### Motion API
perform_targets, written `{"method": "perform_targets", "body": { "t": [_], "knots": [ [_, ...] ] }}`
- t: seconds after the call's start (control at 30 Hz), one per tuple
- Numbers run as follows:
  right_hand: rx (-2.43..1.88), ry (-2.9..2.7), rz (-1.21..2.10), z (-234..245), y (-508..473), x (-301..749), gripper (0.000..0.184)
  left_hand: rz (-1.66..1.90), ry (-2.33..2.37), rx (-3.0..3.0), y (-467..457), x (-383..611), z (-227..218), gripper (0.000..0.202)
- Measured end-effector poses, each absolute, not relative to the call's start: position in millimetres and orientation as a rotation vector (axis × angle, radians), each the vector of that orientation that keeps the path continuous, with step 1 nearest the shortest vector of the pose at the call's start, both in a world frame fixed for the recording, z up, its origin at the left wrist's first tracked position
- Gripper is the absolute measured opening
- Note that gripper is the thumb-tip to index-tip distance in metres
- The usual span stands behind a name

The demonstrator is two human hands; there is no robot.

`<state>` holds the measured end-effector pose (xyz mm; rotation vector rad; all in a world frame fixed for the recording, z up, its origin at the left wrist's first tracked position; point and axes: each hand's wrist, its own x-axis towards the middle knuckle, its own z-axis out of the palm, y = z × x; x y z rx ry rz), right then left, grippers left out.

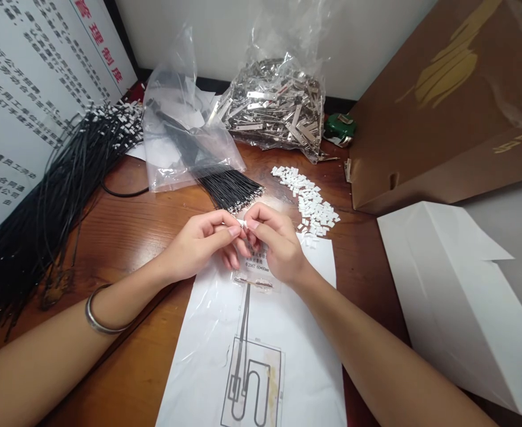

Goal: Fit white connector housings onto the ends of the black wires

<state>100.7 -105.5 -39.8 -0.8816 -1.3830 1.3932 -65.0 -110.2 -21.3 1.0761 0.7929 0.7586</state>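
Note:
My left hand (pixel 210 240) and my right hand (pixel 278 240) meet above the top of a printed paper sheet (pixel 305 332). Between their thumbs and fingertips they pinch a small white plastic connector piece (pixel 242 223); the fingers cover most of it. A thin dark line, perhaps a cable, runs beneath my left forearm, but I cannot tell whether it reaches the hand. Just beyond the fingertips lies a bundle of black cables (pixel 229 188) with bare metal ends. Beside my right hand is a loose pile of small white plastic pieces (pixel 311 201).
Clear plastic bags (pixel 167 136) and a bag of metal strips (pixel 278 107) stand at the back, near a green tape measure (pixel 339 127). Black cables with white ends (pixel 78 160) fill the left. A brown box (pixel 442 107) and a white folded carton (pixel 456 296) flank the right.

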Motion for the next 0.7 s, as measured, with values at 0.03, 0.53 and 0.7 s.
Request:
{"method": "perform_targets", "body": {
  "t": [0.03, 0.53, 0.7],
  "knots": [
    [-0.877, -1.39, 1.406, -39.3, -105.5, 101.2, 0.02, 0.757, 0.79, 1.076, -110.3, -65.1, -21.2, 0.03],
    [-0.87, -1.431, 1.446, -36.0, -106.2, 102.3, 0.02, 0.756, 0.762, 1.05, -110.5, -65.5, -18.6, 0.03],
    [-0.861, -1.447, 1.438, -36.3, -105.7, 102.5, 0.021, 0.755, 0.766, 1.054, -110.7, -65.5, -18.5, 0.028]
  ]
}}
